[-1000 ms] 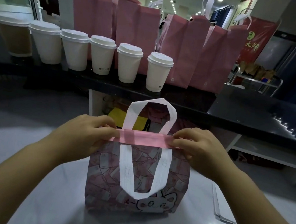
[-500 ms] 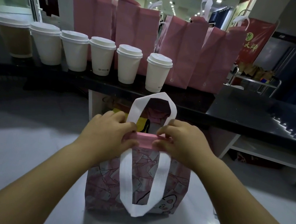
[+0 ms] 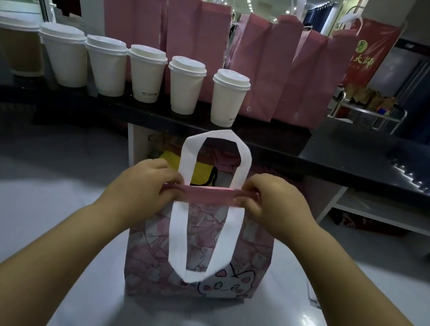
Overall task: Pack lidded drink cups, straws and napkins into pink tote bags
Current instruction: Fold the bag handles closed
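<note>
A small pink tote bag with a cat print and white handles stands upright on the glossy grey table in front of me. My left hand pinches the left end of its pink top rim. My right hand pinches the right end. The rim is pressed flat between them, so the inside of the bag is hidden. One white handle stands up behind the rim, the other hangs down the front. Several white lidded cups stand in a row on the black counter behind. No straws or napkins show.
Several tall plain pink tote bags stand on the black counter behind the cups. A brown lidded cup sits at the far left. Shelves with a yellow item lie under the counter. A red banner hangs at the back right.
My hands slid together along the rim to the middle, then moved apart again toward its ends. The bag has stayed in place on the table.
</note>
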The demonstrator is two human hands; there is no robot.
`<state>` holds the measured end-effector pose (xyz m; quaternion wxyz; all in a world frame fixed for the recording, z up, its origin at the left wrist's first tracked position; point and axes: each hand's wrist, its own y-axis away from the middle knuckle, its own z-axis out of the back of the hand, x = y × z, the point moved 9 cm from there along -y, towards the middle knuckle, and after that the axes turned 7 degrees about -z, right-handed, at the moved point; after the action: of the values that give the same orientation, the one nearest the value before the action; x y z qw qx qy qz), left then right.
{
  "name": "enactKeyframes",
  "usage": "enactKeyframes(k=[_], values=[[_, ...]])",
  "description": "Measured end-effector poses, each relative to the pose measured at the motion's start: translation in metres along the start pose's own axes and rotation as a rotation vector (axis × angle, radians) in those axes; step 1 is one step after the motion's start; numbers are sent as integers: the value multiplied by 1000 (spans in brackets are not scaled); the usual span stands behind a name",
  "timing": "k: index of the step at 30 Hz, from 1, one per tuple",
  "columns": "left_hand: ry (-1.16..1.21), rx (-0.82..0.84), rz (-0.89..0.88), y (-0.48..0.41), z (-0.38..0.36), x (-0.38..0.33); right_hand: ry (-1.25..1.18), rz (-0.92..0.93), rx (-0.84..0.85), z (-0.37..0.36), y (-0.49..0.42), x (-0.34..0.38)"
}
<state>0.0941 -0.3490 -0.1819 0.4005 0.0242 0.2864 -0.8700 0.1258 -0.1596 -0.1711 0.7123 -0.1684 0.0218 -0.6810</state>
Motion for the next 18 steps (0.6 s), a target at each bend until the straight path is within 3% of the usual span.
enactKeyframes(k=[9, 15, 18], values=[[103, 1, 49, 4, 4, 3, -127, -66, 178, -1, 13, -14], [130, -36, 93, 9, 9, 8, -142, 6, 13, -2, 23, -13], [159, -50, 110, 12, 10, 11, -227, -64, -18, 2, 24, -24]])
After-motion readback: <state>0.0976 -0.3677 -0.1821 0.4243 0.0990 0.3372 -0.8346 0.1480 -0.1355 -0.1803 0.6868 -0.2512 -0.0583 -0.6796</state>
